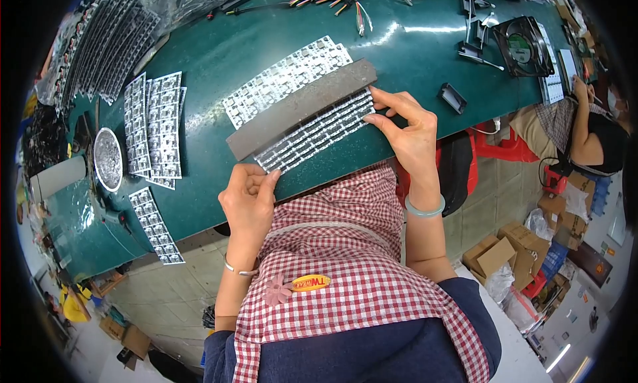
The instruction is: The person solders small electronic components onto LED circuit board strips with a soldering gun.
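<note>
Fingers [389, 120] of the right hand [412, 133] pinch the far end of the metal strip panel [316, 131]; left hand [249, 197] pinches the near end. Its long axis runs diagonally between both hands, under the grey bar [299, 108], at the desk [412, 50] edge.

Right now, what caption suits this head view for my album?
Both hands grip a perforated metal strip under a grey bar.

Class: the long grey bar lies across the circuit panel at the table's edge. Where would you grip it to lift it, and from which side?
Probably grip the grey bar across its narrow width near each end, coming from above. It is long, flat and slanted, so one middle grip might let it tip. Both hands already sit near its ends on the panel.
</note>
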### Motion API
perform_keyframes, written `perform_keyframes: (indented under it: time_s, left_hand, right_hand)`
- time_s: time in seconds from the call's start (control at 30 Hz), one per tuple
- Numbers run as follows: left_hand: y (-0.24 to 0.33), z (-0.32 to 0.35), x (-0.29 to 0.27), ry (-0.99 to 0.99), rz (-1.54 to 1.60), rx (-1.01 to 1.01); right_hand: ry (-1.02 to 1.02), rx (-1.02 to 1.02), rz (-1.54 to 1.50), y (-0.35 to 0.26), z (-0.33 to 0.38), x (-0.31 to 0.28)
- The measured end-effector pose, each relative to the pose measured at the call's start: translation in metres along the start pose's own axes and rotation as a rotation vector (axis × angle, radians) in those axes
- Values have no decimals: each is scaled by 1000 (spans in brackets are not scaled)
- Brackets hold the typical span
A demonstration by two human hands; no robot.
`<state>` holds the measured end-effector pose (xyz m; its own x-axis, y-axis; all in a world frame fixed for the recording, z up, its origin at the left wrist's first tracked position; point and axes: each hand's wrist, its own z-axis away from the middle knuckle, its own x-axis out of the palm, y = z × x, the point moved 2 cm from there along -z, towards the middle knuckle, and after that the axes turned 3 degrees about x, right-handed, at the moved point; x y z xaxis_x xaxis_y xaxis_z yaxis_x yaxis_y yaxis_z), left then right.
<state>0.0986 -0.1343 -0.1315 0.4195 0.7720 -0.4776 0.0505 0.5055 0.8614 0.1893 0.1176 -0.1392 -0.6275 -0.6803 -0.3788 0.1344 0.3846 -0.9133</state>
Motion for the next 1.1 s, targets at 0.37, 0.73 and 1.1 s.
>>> perform_keyframes:
  time_s: [0.37, 0.73, 1.1]
  left_hand:
    - [2, 0, 0, -6, -90, 130]
    - [3, -2, -2, -16, -77, 99]
    - [-3, -1, 3, 88, -6, 40]
  right_hand:
    - [32, 7, -52, 2, 1, 1]
    - [4, 36, -51, 1, 0, -2]
    - [72, 138, -111, -2, -2, 3]
